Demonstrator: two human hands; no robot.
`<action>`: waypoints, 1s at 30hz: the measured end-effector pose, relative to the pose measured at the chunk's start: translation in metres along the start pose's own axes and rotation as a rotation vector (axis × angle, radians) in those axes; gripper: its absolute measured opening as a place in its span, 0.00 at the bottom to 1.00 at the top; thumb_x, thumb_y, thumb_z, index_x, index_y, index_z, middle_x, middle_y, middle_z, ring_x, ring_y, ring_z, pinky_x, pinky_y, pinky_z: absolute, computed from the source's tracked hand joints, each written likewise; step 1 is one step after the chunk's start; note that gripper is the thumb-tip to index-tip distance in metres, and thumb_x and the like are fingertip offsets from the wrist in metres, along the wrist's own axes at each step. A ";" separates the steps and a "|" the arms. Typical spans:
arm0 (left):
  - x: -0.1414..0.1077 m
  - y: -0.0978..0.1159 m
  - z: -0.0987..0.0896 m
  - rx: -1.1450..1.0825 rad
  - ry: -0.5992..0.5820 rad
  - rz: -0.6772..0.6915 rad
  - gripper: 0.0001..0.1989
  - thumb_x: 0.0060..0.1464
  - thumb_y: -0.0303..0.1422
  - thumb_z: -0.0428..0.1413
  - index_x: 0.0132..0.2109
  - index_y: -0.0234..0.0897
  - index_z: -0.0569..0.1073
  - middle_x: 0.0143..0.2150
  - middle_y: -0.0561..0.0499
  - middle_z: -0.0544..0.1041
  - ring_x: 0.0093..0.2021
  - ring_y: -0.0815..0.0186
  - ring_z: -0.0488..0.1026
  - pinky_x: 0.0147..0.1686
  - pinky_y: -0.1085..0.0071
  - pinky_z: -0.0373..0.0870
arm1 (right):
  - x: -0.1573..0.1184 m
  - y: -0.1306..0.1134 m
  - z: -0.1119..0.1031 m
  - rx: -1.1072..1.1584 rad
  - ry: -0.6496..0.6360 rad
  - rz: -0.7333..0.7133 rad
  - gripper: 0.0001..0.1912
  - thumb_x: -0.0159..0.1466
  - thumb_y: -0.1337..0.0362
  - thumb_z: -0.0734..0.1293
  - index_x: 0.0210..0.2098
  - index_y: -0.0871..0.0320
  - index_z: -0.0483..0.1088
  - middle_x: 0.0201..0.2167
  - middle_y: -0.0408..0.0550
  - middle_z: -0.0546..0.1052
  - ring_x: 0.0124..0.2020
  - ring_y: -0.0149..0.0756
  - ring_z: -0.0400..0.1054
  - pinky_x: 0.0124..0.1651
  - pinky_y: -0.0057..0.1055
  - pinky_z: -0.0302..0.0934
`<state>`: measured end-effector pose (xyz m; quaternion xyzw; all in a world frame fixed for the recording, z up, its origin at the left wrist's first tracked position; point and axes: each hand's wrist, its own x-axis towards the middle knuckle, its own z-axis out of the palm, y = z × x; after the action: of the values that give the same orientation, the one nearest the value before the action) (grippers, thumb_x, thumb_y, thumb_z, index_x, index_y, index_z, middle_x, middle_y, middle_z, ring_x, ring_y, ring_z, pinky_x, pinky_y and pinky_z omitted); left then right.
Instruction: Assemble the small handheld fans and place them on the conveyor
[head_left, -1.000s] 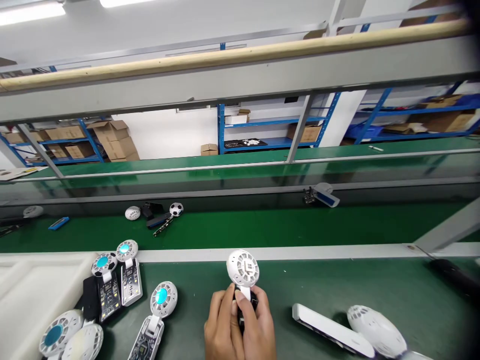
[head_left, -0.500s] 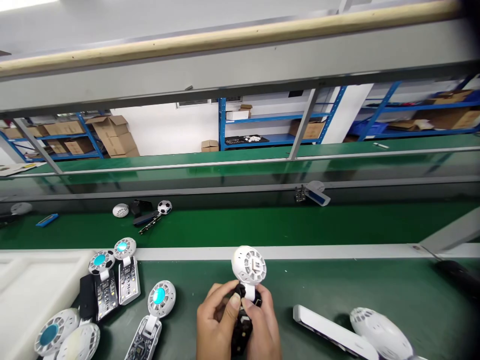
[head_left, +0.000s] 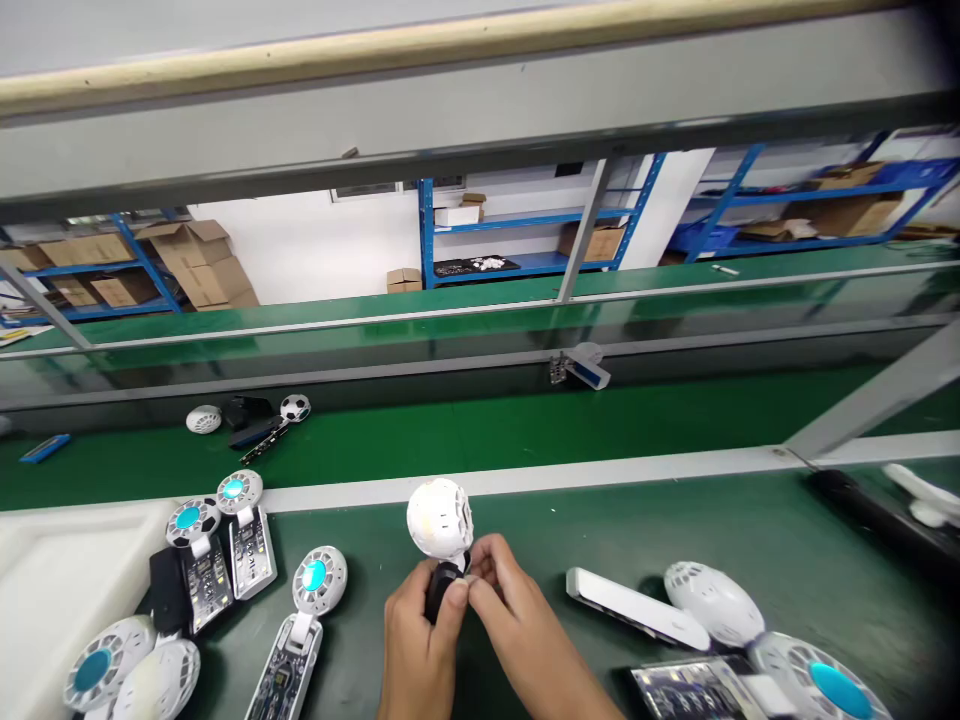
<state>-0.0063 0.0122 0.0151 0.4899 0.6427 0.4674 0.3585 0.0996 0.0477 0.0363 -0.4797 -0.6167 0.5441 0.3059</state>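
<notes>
A small device with a round white slotted head (head_left: pixel 440 518) and a black lower body (head_left: pixel 442 590) is held upright above the green bench. My left hand (head_left: pixel 422 630) grips the black body, its thumb across the front. At the neck just below the white head, my right hand (head_left: pixel 510 610) pinches with thumb and forefinger; whatever lies between those fingertips is too small to make out. To the left of my hands lies a similar unit with a blue-centred round head (head_left: pixel 320 580) and an exposed circuit board (head_left: pixel 283 675).
More round-headed units (head_left: pixel 210 585) lie beside a white tray (head_left: pixel 67 570) at the left. At the right are a white bar-shaped casing (head_left: pixel 637 608), a white oval shell (head_left: pixel 714 602), another circuit board (head_left: pixel 694 690) and a black-handled tool (head_left: pixel 885 520). A metal rail (head_left: pixel 525 480) crosses behind my hands.
The held device has turned, so its white head shows another side and its black body faces me. My right hand has shifted to its right side. The view has swung right.
</notes>
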 end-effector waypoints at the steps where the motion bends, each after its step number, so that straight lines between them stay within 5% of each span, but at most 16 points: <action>1: -0.001 0.000 0.000 0.048 0.044 0.012 0.24 0.53 0.51 0.44 0.35 0.34 0.70 0.30 0.48 0.73 0.31 0.61 0.68 0.33 0.68 0.61 | -0.001 -0.001 -0.002 -0.094 -0.028 -0.029 0.09 0.59 0.62 0.54 0.24 0.55 0.55 0.22 0.41 0.64 0.26 0.33 0.58 0.30 0.29 0.54; 4: -0.004 -0.002 0.000 0.103 0.102 0.070 0.24 0.53 0.52 0.42 0.36 0.35 0.69 0.31 0.47 0.72 0.31 0.59 0.67 0.33 0.66 0.60 | -0.007 -0.002 -0.005 -0.315 -0.022 -0.192 0.16 0.63 0.61 0.50 0.19 0.55 0.49 0.18 0.40 0.60 0.21 0.31 0.53 0.24 0.28 0.47; 11: -0.011 0.012 -0.004 0.009 0.056 0.121 0.22 0.57 0.48 0.39 0.37 0.36 0.67 0.32 0.47 0.71 0.32 0.61 0.66 0.34 0.67 0.58 | -0.011 0.005 0.000 -0.515 0.188 -0.834 0.14 0.66 0.69 0.51 0.24 0.56 0.56 0.20 0.43 0.63 0.23 0.32 0.56 0.26 0.28 0.50; 20: -0.026 0.017 0.000 -0.109 0.088 0.057 0.26 0.55 0.53 0.37 0.26 0.37 0.64 0.23 0.52 0.64 0.27 0.65 0.60 0.28 0.70 0.54 | -0.012 0.001 0.000 -0.551 0.320 -1.094 0.14 0.59 0.76 0.57 0.21 0.55 0.54 0.16 0.40 0.57 0.19 0.30 0.49 0.23 0.29 0.44; 30: -0.019 0.032 -0.001 -0.209 0.026 0.033 0.24 0.56 0.52 0.38 0.24 0.38 0.59 0.23 0.55 0.61 0.26 0.69 0.57 0.27 0.72 0.53 | -0.013 -0.006 0.001 -0.480 0.381 -1.025 0.16 0.59 0.77 0.58 0.19 0.56 0.55 0.16 0.39 0.55 0.19 0.29 0.48 0.22 0.29 0.43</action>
<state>0.0074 -0.0037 0.0462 0.4543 0.5868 0.5440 0.3916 0.1019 0.0357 0.0434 -0.2657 -0.8096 0.0769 0.5177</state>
